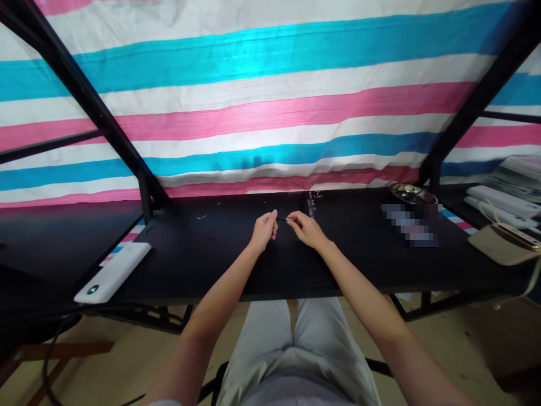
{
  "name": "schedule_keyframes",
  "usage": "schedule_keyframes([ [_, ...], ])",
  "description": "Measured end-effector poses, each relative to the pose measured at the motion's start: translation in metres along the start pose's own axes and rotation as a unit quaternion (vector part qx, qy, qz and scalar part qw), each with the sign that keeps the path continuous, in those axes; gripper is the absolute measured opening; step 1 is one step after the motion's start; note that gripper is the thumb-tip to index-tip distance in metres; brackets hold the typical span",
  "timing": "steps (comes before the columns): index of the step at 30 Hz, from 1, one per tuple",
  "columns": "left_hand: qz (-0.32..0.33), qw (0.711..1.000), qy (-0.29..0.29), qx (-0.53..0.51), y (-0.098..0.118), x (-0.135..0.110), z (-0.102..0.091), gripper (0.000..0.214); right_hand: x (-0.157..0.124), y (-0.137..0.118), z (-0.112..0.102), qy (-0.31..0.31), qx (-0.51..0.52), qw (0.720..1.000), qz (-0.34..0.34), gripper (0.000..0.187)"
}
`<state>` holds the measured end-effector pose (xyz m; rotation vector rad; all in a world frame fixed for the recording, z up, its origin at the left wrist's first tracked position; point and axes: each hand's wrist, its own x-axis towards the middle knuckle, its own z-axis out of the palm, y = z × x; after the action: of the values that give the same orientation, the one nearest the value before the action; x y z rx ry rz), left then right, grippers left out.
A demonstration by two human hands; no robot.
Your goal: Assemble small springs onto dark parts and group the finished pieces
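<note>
Arms (211, 316) met mid frame; left hand (264, 230) and right hand (306, 230) each pinched one end of a thin stick (282, 219), maybe wire. It looked light and bendy.

We sit at a black table (203, 265) whose smooth top looks matt with a faint sheen, framed by black-painted metal bars (84, 96). The striped backdrop (270, 113) is woven cloth, lightly creased. A white power bank (114, 272) shows glossy plastic and a metal dish (412, 194) gleams polished. Our trousers (296, 349) are pale, soft cloth. The material of the thin dark piece (282, 219) pinched between our left hand (264, 230) and right hand (305, 228) cannot be made out
</note>
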<state>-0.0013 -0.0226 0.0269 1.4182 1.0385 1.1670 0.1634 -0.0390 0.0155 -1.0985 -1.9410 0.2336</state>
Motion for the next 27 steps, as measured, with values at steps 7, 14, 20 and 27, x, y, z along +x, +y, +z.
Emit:
schedule_keyframes([
  [7, 0.073, 0.993, 0.021, 0.087, 0.005, -0.006, -0.001, 0.048, -0.002, -0.001, -0.001, -0.014, -0.004, 0.999, -0.036, 0.025],
  [14, 0.071, 0.989, 0.065, 0.108, 0.002, -0.005, -0.002, 0.049, -0.007, -0.001, -0.006, 0.016, -0.077, 0.997, -0.018, 0.024],
  [20, 0.075, 0.994, 0.001, 0.077, -0.006, -0.005, 0.002, 0.036, -0.008, 0.003, -0.004, 0.016, -0.088, 0.996, -0.027, 0.025],
  [27, 0.069, 0.996, -0.026, 0.042, -0.010, -0.002, 0.004, 0.037, -0.010, 0.006, -0.002, 0.011, -0.096, 0.995, -0.031, 0.024],
])
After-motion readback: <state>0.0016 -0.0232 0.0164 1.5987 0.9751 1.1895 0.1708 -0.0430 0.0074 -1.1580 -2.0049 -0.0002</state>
